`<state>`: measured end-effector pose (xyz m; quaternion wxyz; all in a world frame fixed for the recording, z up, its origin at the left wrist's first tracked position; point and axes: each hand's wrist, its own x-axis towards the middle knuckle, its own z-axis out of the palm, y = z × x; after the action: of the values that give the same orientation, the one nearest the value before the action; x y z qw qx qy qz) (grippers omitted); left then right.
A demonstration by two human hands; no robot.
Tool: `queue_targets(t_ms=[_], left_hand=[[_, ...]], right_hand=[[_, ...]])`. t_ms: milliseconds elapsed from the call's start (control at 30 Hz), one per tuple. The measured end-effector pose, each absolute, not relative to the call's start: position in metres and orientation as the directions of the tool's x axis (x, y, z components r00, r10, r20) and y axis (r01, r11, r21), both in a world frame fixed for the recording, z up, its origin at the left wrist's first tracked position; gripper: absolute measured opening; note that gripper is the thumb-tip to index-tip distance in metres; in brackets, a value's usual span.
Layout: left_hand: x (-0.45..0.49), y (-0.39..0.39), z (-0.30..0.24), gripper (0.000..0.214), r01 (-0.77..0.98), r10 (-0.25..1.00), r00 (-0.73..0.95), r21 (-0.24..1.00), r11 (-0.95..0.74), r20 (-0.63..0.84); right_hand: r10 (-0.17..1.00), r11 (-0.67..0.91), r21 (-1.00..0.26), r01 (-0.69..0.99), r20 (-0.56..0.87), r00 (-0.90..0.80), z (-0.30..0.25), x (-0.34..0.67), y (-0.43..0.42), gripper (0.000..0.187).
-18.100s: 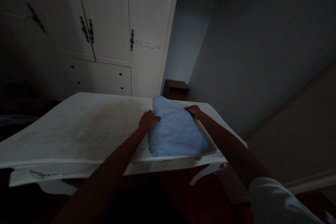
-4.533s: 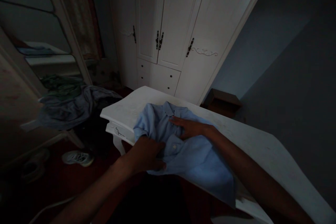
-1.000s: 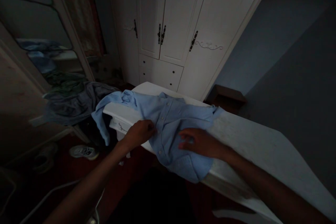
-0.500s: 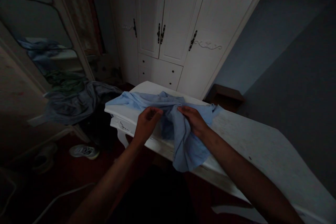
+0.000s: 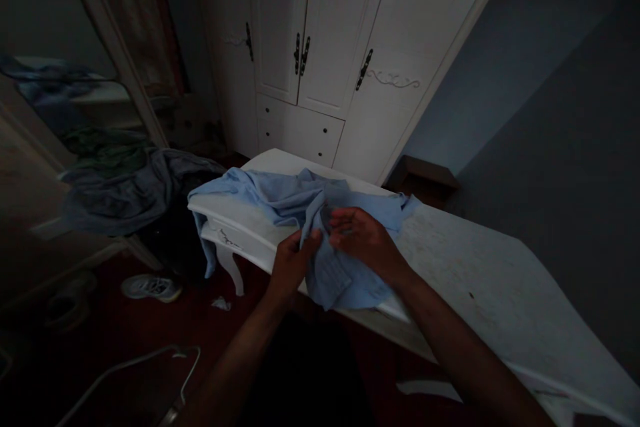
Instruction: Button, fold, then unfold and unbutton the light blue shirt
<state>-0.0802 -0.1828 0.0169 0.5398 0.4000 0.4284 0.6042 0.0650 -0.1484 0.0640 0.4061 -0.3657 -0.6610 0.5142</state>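
Left hand (image 5: 291,259) lowered since a moment ago, pinching a fold of the light-blue, long-sleeved fabric shirt (image 5: 327,277), right hand (image 5: 367,243) loosely open beside it, shirt rumpled across the scuffed white counter (image 5: 465,267), hem overhanging the near edge.

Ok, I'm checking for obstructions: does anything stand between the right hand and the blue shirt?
Nothing visible does: the right hand is right at the blue shirt, and the left hand holds a fold alongside.
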Motion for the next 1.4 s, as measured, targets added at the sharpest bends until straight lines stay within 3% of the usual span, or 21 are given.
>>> queue_targets(t_ms=[100, 200, 267, 367, 500, 633, 833, 967, 1067, 1167, 1300, 1400], left_hand=[[-0.078, -0.180, 0.016, 0.056, -0.343, 0.999, -0.050, 0.939, -0.019, 0.002], [-0.080, -0.173, 0.015, 0.059, -0.395, 1.000, -0.021, 0.919, -0.002, -0.007], [-0.085, -0.167, 0.014, 0.058, -0.396, 1.000, -0.019, 0.918, -0.003, -0.005], [-0.094, -0.160, 0.013, 0.049, -0.214, 0.993, -0.105, 0.974, -0.078, 0.056], [-0.098, -0.156, 0.016, 0.037, -0.010, 0.952, -0.234, 0.978, -0.206, 0.198], [-0.094, -0.157, 0.023, 0.036, 0.115, 0.932, -0.206, 0.953, -0.279, 0.298], [-0.090, -0.159, 0.030, 0.018, 0.439, 0.847, -0.171, 0.809, -0.392, 0.504], [-0.089, -0.163, 0.033, 0.035, 0.546, 0.716, -0.337, 0.747, -0.380, 0.611], [-0.090, -0.163, 0.037, 0.024, 0.649, 0.660, -0.191, 0.598, -0.470, 0.726], [-0.091, -0.161, 0.040, 0.020, 0.663, 0.667, -0.112, 0.555, -0.502, 0.737], [-0.095, -0.154, 0.038, 0.020, 0.625, 0.729, -0.104, 0.615, -0.481, 0.676], [-0.095, -0.149, 0.033, 0.021, 0.601, 0.780, -0.114, 0.668, -0.439, 0.616]], right_hand=[[0.877, 0.335, -0.908, 0.253, 0.202, -0.435, 0.054, 0.064, -0.157, 0.042], [0.903, 0.351, -0.866, 0.356, 0.212, -0.374, 0.049, 0.066, -0.152, 0.021], [0.933, 0.272, -0.911, 0.311, 0.171, -0.317, 0.050, 0.071, -0.145, 0.020], [0.952, 0.075, -0.990, 0.119, 0.035, -0.305, 0.052, 0.081, -0.135, 0.023], [0.889, -0.066, -0.996, 0.064, -0.088, -0.450, 0.052, 0.087, -0.127, 0.029], [0.804, 0.140, -0.977, 0.163, 0.016, -0.594, 0.055, 0.084, -0.116, 0.030], [0.817, 0.435, -0.844, 0.313, 0.225, -0.530, 0.070, 0.076, -0.100, 0.030], [0.787, 0.454, -0.839, 0.299, 0.221, -0.575, 0.071, 0.075, -0.091, 0.034], [0.762, 0.416, -0.879, 0.233, 0.198, -0.616, 0.070, 0.075, -0.084, 0.032], [0.692, 0.445, -0.873, 0.201, 0.192, -0.696, 0.071, 0.075, -0.077, 0.028], [0.609, 0.566, -0.796, 0.214, 0.230, -0.759, 0.073, 0.075, -0.068, 0.028], [0.614, 0.637, -0.737, 0.227, 0.307, -0.727, 0.071, 0.075, -0.064, 0.026]])
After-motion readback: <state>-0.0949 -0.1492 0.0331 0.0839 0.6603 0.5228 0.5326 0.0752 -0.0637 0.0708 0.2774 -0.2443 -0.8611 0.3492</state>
